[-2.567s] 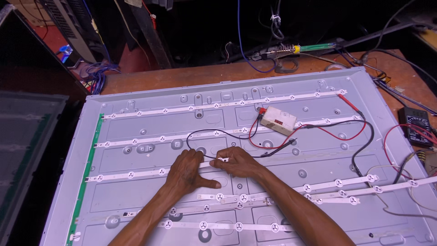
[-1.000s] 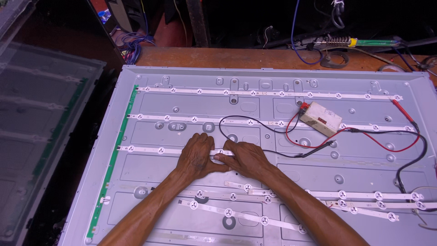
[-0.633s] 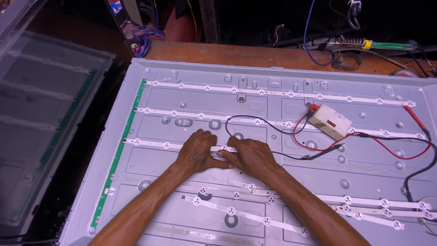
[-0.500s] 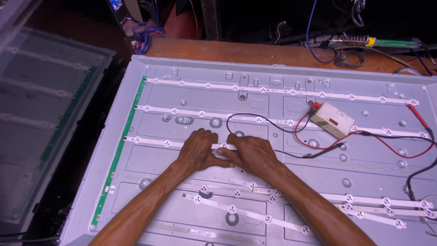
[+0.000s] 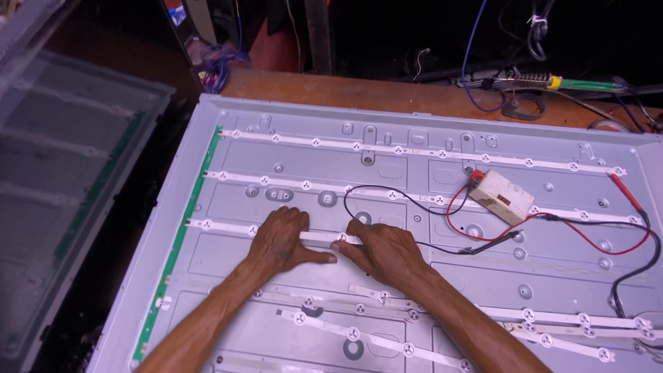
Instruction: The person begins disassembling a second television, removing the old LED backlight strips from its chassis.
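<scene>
A large grey metal back panel [image 5: 387, 148] lies flat on the bench, with white LED strips running across it. My left hand [image 5: 283, 238] and my right hand [image 5: 383, 250] rest side by side on the third strip [image 5: 214, 226], fingers pressing down on it, thumbs nearly meeting below it. A small white tester box [image 5: 503, 196] sits to the right of my hands. Red [image 5: 621, 245] and black [image 5: 387, 197] leads run from it; the black lead loops just above my right hand. Below my wrists lie loose strips [image 5: 366, 338] at a slant.
A brown wooden bench edge [image 5: 331, 86] shows behind the panel, with a soldering iron [image 5: 545, 83] and cables on it. A translucent sheet [image 5: 62, 173] lies to the left. A green strip [image 5: 183, 242] lines the panel's left edge.
My view has shifted left and closer. Both hands have stayed pressed on the same strip, sliding slightly along it.
</scene>
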